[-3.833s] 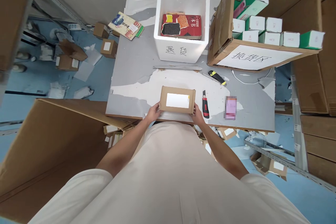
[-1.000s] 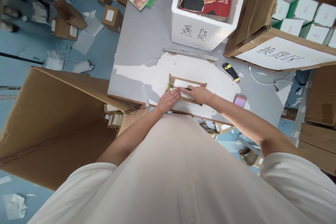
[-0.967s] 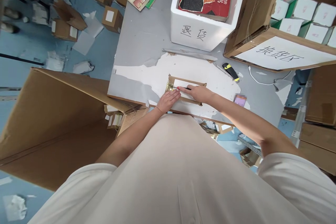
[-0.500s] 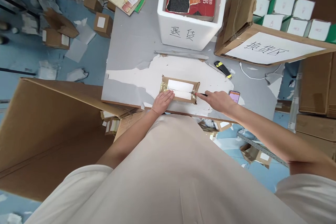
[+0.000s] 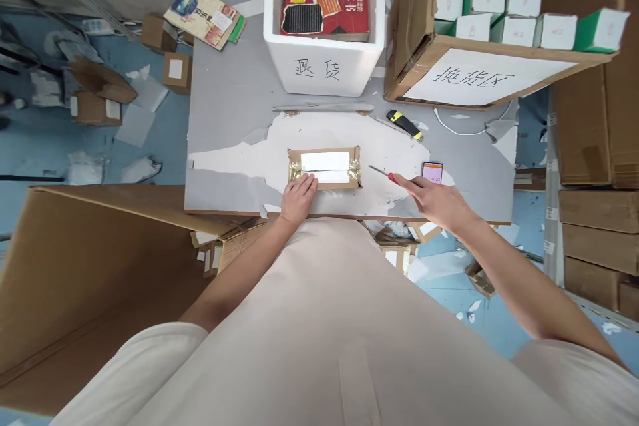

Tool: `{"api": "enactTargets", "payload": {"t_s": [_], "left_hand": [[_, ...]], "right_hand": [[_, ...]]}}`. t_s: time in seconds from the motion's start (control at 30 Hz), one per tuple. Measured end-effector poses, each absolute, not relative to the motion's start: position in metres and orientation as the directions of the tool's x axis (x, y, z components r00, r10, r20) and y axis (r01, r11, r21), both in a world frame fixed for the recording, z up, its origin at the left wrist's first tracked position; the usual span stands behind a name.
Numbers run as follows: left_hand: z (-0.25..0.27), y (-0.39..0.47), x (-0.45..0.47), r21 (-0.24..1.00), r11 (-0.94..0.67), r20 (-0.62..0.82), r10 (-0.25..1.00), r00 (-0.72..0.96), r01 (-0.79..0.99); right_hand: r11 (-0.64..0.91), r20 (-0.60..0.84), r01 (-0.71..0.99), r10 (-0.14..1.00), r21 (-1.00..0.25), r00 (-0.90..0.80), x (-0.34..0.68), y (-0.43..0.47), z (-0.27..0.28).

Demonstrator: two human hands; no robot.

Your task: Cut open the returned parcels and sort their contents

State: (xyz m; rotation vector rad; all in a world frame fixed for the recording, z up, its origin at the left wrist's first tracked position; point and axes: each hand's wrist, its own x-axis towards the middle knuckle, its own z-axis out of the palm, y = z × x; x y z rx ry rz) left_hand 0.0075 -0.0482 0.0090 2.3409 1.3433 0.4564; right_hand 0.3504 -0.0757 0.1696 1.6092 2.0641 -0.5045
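Flat brown cardboard parcel with a white label and shiny tape at both ends (image 5: 324, 180) lies on the grey surface (image 5: 224, 106), on the near side of the tall white foam box (image 5: 319, 83). A thin dark line runs lengthwise across the label toward both taped ends, so the slitting looks done, or nearly so; whether the tape is cut right through is too small to tell. The flaps lie closed and no contents show, so the opening itself appears left to do.

The left hand (image 5: 298, 200) rests on the parcel's near edge, fingers extended and laid over it, not wrapped around anything. The right hand (image 5: 439, 203), nearer the person than the foam box and to its right, has its fingers closed around a slim red-handled cutter with a metal blade (image 5: 392, 177). Its tip points toward the parcel but stands apart from it.

A black-and-yellow utility knife (image 5: 405, 125) lies unused, near the foam box on its right; inside that box is a thick red book (image 5: 327, 23).
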Motion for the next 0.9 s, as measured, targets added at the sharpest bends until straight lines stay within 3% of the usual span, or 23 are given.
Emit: {"api": "enactTargets", "payload": {"t_s": [0.13, 0.3, 0.4, 0.63, 0.9], "left_hand": [[0.032, -0.041, 0.018, 0.456, -0.453, 0.043, 0.871, 0.490, 0.766], [0.056, -0.007, 0.029, 0.362, -0.512, 0.022, 0.840, 0.542, 0.779], [0.056, 0.013, 0.038, 0.346, -0.492, -0.039, 0.843, 0.536, 0.799], [0.045, 0.020, 0.047, 0.352, -0.456, -0.131, 0.841, 0.525, 0.818], [0.049, 0.020, 0.051, 0.396, -0.390, -0.164, 0.861, 0.482, 0.831]], "right_hand": [[-0.007, -0.450, 0.971, 0.887, -0.237, -0.104, 0.339, -0.085, 0.153], [-0.071, -0.465, 0.938, 0.879, -0.340, -0.102, 0.302, -0.084, 0.132], [-0.083, -0.482, 0.948, 0.872, -0.307, -0.080, 0.288, -0.081, 0.130], [-0.062, -0.567, 0.996, 0.823, -0.070, 0.011, 0.266, -0.069, 0.133], [-0.034, -0.671, 0.999, 0.741, -0.019, 0.013, 0.256, -0.062, 0.145]]}}
